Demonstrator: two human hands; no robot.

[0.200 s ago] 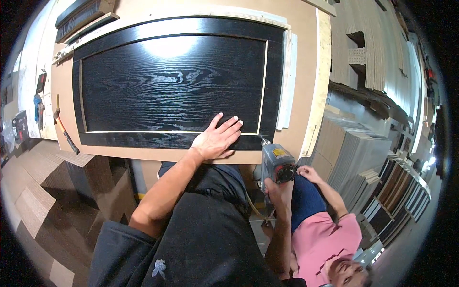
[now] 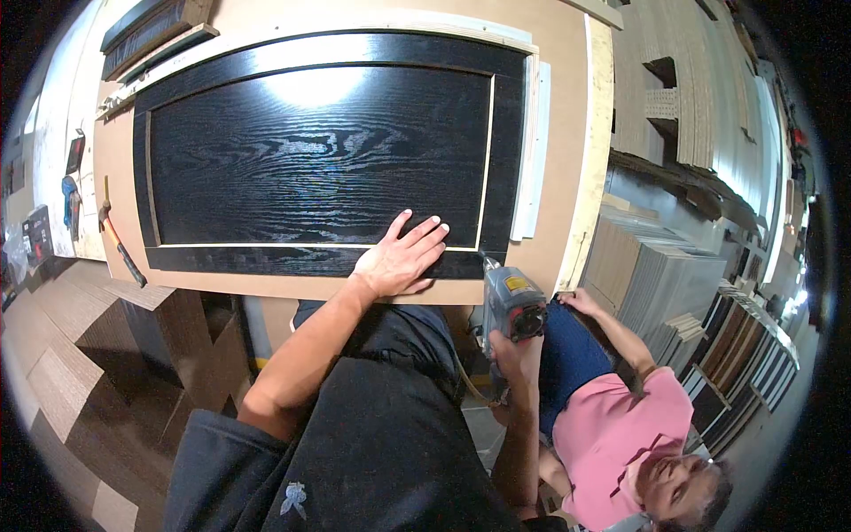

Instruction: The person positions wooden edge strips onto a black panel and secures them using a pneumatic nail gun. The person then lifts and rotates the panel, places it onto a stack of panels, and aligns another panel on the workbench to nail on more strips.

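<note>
A framed black wood-grain panel (image 2: pixel 301 160), like a cabinet door, lies flat on the brown worktop, with pale thin strips along its inner right and lower edges. My left hand (image 2: pixel 401 257) rests palm down across its lower frame rail, fingers spread. Just right of that, my right hand (image 2: pixel 510 355) is wrapped round the handle of a grey nail gun (image 2: pixel 512 293) with a yellow label. The gun's nose is at the panel's lower right corner; whether it touches cannot be made out. A hose trails below the gun.
Wooden stop strips (image 2: pixel 530 133) border the panel's top and right side. A hammer (image 2: pixel 120 244) lies left of it, and dark wood pieces (image 2: pixel 155 35) at the top left. A co-worker in a pink shirt (image 2: pixel 620 434) is close on my right. Stacked boards (image 2: pixel 647 275) stand beyond.
The co-worker has shifted to the right, and that person's hand has come up to the worktop's corner. My nail gun has moved very slightly left; my left hand stays nearly in place.
</note>
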